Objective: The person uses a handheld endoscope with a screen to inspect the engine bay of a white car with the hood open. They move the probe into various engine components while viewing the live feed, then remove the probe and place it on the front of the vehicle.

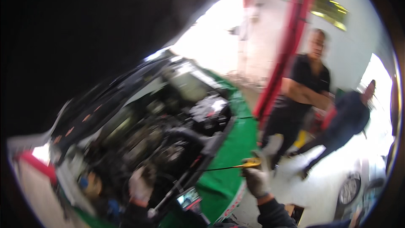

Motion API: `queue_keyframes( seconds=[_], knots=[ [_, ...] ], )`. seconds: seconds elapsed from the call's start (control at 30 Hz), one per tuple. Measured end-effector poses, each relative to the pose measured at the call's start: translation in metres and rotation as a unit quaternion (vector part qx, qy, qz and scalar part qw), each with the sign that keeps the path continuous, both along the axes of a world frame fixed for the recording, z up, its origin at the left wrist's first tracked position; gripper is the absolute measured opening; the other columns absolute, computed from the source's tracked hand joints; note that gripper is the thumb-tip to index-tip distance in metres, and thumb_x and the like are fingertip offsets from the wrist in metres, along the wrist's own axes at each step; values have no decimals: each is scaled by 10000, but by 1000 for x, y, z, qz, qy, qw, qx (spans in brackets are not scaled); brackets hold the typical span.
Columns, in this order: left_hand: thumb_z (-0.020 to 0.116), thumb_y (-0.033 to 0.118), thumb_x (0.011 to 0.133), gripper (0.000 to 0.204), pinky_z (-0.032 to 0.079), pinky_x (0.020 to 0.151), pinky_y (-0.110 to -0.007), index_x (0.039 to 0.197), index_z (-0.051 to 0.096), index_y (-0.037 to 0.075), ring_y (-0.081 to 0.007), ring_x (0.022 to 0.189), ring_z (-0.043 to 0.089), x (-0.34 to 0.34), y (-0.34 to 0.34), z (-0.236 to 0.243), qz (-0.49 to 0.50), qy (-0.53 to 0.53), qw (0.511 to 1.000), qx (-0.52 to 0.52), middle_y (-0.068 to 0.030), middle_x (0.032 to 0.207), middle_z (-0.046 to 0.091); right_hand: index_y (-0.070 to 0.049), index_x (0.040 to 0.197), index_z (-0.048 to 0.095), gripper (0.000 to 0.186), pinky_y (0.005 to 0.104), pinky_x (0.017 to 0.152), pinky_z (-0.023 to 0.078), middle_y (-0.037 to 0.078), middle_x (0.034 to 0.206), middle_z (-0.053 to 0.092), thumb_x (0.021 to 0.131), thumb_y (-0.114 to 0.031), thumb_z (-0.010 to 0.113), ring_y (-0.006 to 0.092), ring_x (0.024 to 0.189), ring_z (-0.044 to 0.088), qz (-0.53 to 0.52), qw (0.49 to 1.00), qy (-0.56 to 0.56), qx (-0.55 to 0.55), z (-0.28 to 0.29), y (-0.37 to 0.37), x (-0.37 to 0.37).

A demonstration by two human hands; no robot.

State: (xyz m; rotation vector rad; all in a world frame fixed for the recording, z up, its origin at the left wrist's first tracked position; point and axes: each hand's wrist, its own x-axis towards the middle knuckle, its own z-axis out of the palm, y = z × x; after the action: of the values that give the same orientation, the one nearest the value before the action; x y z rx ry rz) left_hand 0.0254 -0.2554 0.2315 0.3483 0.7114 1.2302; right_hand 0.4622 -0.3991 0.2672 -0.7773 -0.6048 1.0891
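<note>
My right hand [257,181], in a pale work glove, is closed round a yellow-handled screwdriver [252,163] over the front edge of a car. Its long thin dark shaft points left toward the engine bay [139,143]. In the near part of that bay is my left hand [141,185], gloved too; its fingers are dark and smeared by motion, so what they hold, if anything, does not show. Between my hands a small device with a lit screen [188,198] rests near the car's edge, and a metal rod [166,197] lies beside it.
A green protective cover [230,152] drapes the car's edge. The dark raised hood [97,29] fills the upper left. A person with folded arms [310,80] stands by a red lift post [284,55]; another person [348,116] is farther right. A wheel [350,189] is at lower right.
</note>
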Motion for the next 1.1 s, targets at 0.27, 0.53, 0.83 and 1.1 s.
queue_keyframes(
  seconds=[0.27, 0.53, 0.83, 1.1],
  knots=[
    [495, 152, 1170, 281, 598, 738, -346, 1344, 670, 18, -246, 870, 716, 8, 44, -31, 58, -27, 997, -50, -145, 1097, 755, -95, 1521, 523, 526, 301, 808, 564, 80, 1214, 657, 1025, -37, 689, 176, 946, 673, -49, 993, -92, -47, 5, 24, -12],
    [456, 160, 1195, 294, 593, 728, -332, 1298, 690, 16, -230, 865, 699, -6, 65, -49, 93, -62, 990, -87, -131, 1074, 747, -76, 1332, 575, 309, 315, 792, 568, 102, 1139, 625, 1060, -104, 719, 201, 916, 668, -27, 980, -195, -21, 6, 46, -31],
    [460, 170, 1187, 293, 587, 725, -326, 1290, 694, 26, -224, 852, 690, -33, 78, -74, 110, -84, 985, -104, -122, 1076, 748, -43, 1290, 596, 273, 342, 776, 588, 133, 1126, 630, 1022, -12, 639, 226, 853, 676, -14, 974, -223, -30, 4, 71, -59],
    [464, 177, 1181, 297, 596, 703, -324, 1262, 714, 38, -223, 841, 708, -47, 83, -99, 113, -110, 981, -110, -111, 1071, 762, -25, 1302, 582, 305, 351, 769, 589, 147, 1104, 644, 1002, 28, 603, 238, 821, 678, 0, 971, -238, -35, 3, 79, -71]
  ],
)
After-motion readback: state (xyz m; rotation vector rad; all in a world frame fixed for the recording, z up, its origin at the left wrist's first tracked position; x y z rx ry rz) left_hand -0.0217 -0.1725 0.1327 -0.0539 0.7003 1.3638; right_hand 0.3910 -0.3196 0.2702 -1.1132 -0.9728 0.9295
